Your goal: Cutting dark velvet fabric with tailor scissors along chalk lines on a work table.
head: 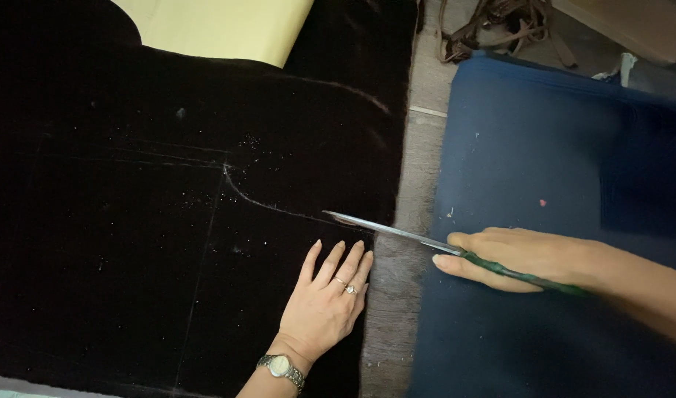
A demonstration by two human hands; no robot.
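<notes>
The black velvet fabric (131, 243) is being pressed flat on the wooden counter (397, 295) by the left hand (327, 298), whose fingers are lying spread and open near the cloth's right edge, while the long scissors (386, 230) are being gripped by the right hand (515, 258), closed around the green handles. The blade tips are being brought to the edge of the fabric, just where the curved chalk line (268, 206) is ending. The cut seems to be only beginning, since nearly all of the marked lines are still lying uncut; a blue cloth (544, 169) and a yellow paper pattern (220, 29) are lying beside.
</notes>
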